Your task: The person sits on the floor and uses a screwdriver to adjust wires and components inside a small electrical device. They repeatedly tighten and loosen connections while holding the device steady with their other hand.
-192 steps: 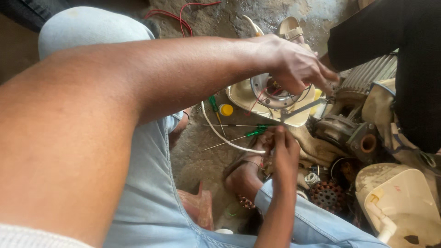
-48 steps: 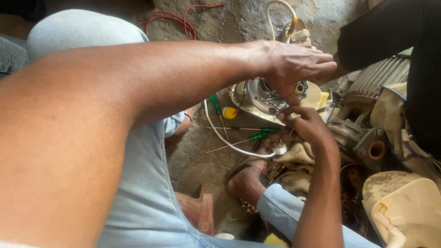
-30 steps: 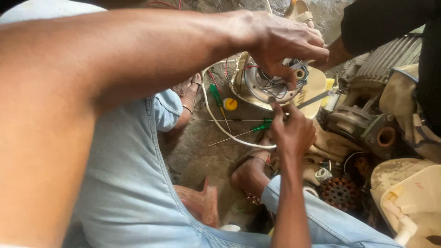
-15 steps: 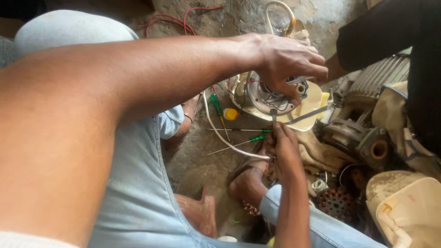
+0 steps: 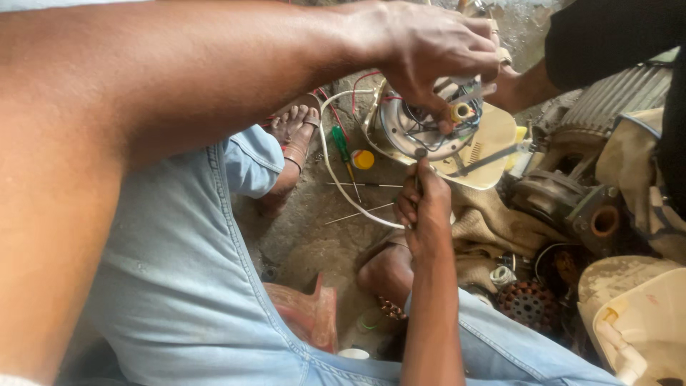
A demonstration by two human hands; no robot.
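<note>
Left hand (image 5: 429, 50) fingers pinched wires atop round motor housing (image 5: 429, 129), right hand (image 5: 423, 207) gripped thin tool below it, green screwdriver (image 5: 344, 150) on gritty concrete floor (image 5: 307, 236) beside it.

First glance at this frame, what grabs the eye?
The big bare forearm sweeping across the top, ending in the left hand gripping the wiring on a round motor housing on its cream base. Just below it, the right hand holds a thin tool up to the housing's lower edge. To the right lies a clutter of dusty motor parts, including a finned grey motor and a slotted rotor core.
</note>
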